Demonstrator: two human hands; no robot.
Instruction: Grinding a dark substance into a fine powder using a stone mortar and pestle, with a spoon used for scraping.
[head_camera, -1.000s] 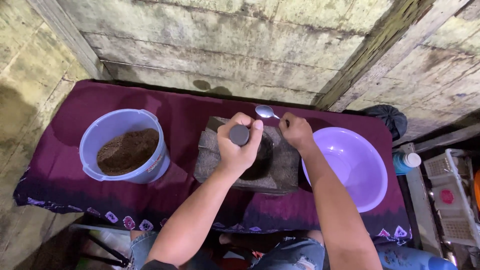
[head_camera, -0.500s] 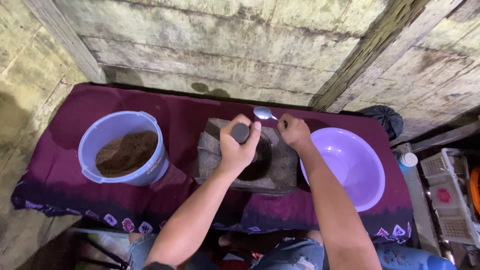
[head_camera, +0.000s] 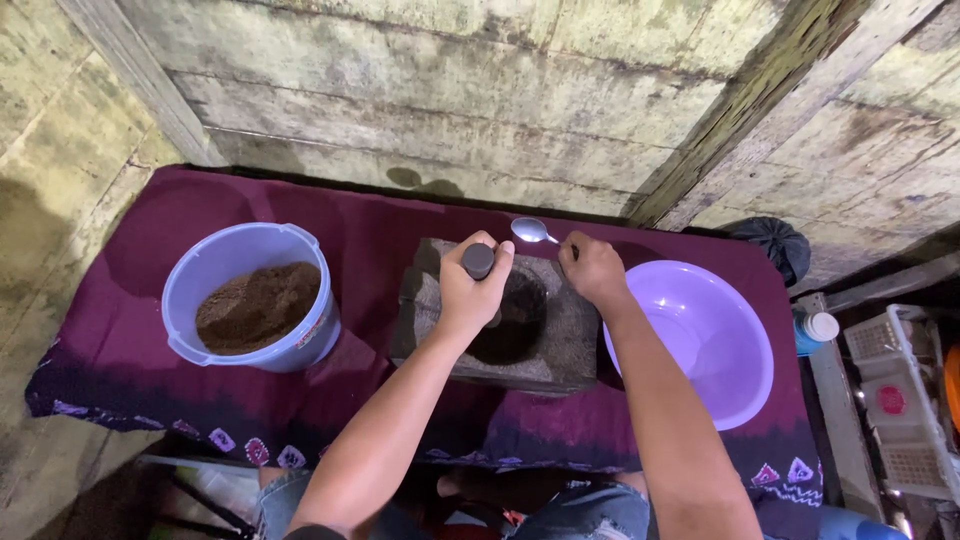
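Maroon cloth (head_camera: 380, 225) covers the table. Left hand (head_camera: 470, 290) grips a dark pestle (head_camera: 479, 260) upright in the central stone mortar (head_camera: 560, 345), for downward force; right hand (head_camera: 592, 270) at one o'clock pinches a spoon (head_camera: 532, 231), ready beside the bowl.

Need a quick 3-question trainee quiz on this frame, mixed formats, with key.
1. True or false: the left hand grips a dark pestle upright over the stone mortar.
2. What does the right hand hold?
A. a knife
B. a spoon
C. a cup
3. Fill in: the brown powder lies in the ____, left of the mortar; the purple basin on the right holds none.

Key:
1. True
2. B
3. bucket
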